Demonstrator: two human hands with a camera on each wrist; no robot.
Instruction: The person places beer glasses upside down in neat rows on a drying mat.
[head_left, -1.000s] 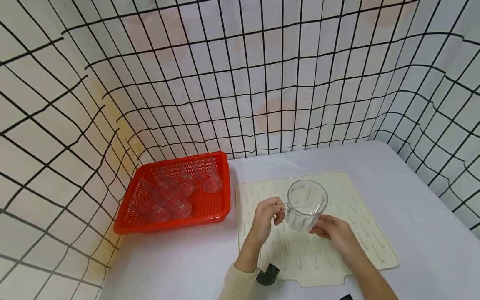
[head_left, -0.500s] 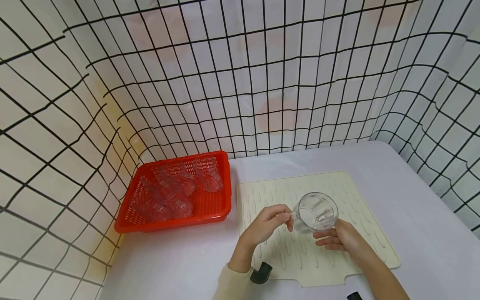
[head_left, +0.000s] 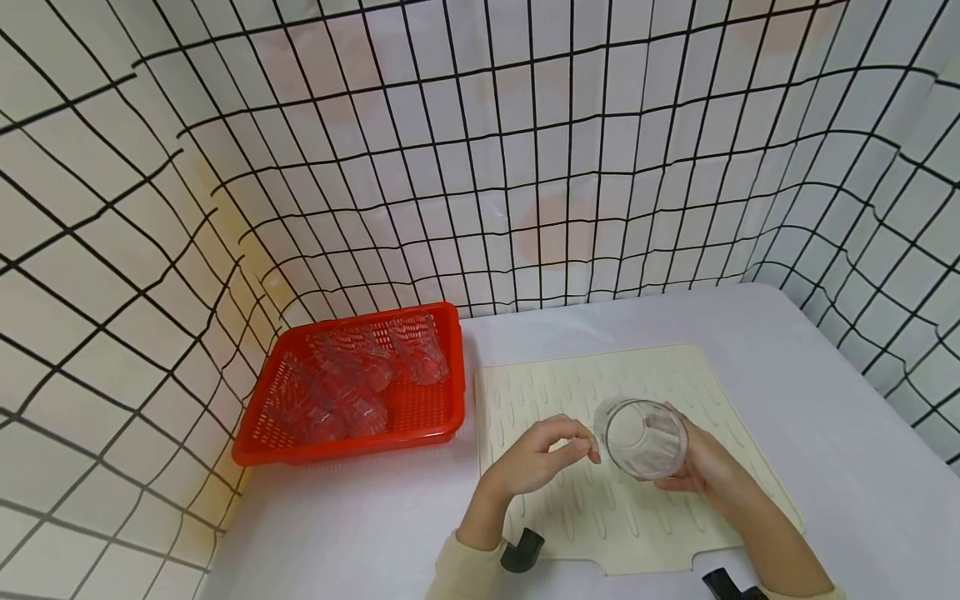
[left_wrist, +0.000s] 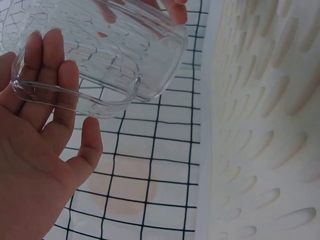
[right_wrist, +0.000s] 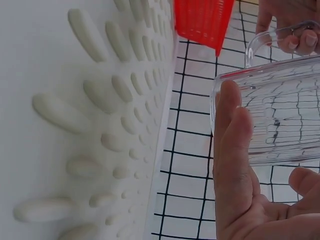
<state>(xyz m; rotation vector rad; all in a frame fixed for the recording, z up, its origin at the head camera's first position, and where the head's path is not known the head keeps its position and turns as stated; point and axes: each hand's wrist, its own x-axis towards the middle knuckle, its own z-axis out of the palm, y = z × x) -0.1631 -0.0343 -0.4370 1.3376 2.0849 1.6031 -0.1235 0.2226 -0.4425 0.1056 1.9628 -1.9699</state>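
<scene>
A clear ribbed mug (head_left: 643,442) is held tilted above the cream mat (head_left: 517,392), its round mouth facing the head camera. My left hand (head_left: 540,458) is at the mug's handle; in the left wrist view its fingers (left_wrist: 52,60) lie behind the clear handle (left_wrist: 75,95). On the other side my right hand (head_left: 708,462) holds the mug by its side and lower end. Its fingers (right_wrist: 235,150) press along the mug's end in the right wrist view, with the thumb beside the wall. Parts of both hands show through the clear mug.
Left of the mat stands a red basket (head_left: 420,408) with several clear mugs (head_left: 360,408) lying in it. A black wire grid (head_left: 510,183) surrounds the white table (head_left: 360,525) at the back and both sides.
The mug has moved right and toward me, and its mouth has tipped toward the head camera. Both hands moved with it; my right hand has shifted further round the mug's right side.
</scene>
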